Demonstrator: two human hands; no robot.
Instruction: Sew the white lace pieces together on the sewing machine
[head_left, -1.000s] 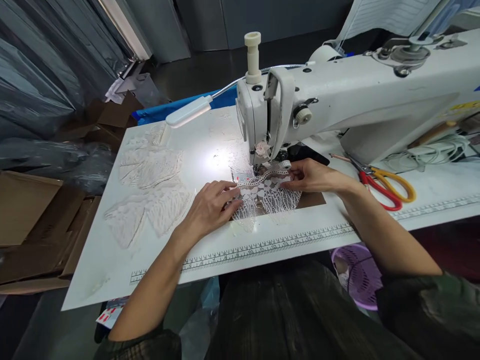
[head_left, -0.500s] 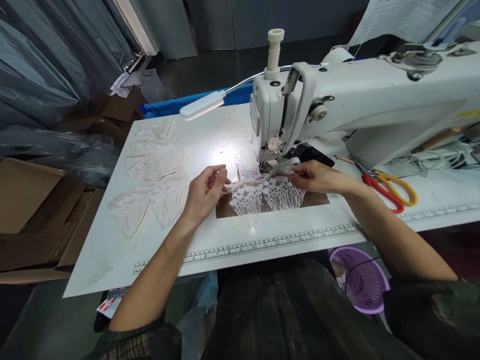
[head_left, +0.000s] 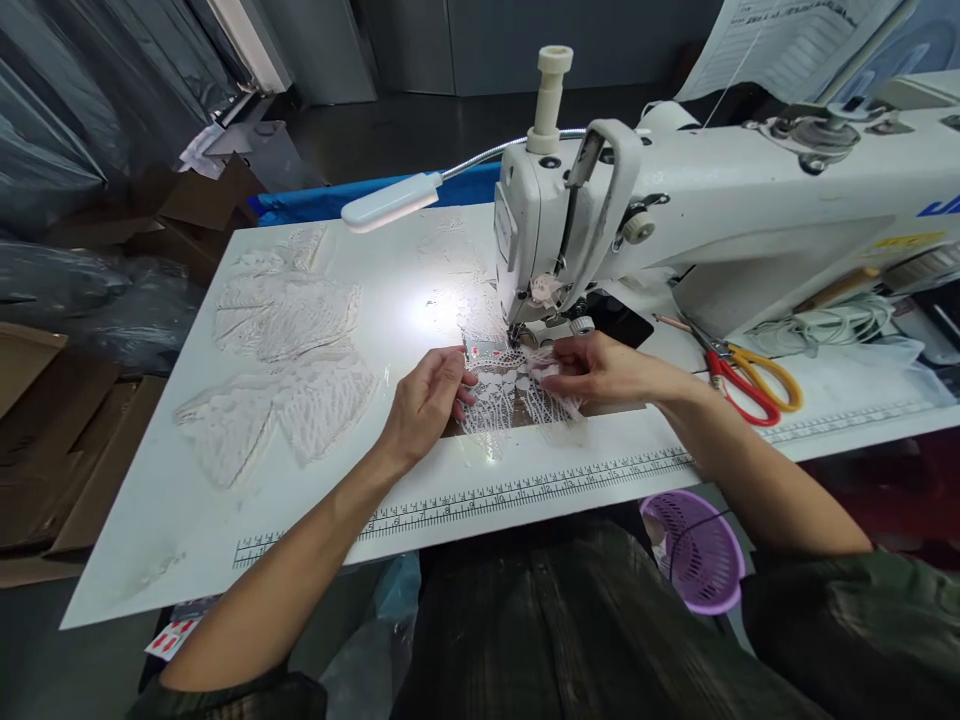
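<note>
The left hand (head_left: pixel 429 400) and right hand (head_left: pixel 592 368) each pinch the lace (head_left: pixel 491 395); it lies under the sewing machine (head_left: pixel 525 220).

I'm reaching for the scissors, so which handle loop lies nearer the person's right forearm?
The red loop lies nearer the right forearm; the yellow loop is beyond it.

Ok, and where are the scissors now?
In the head view, the scissors lie on the table's right side, just right of the right hand.
</note>
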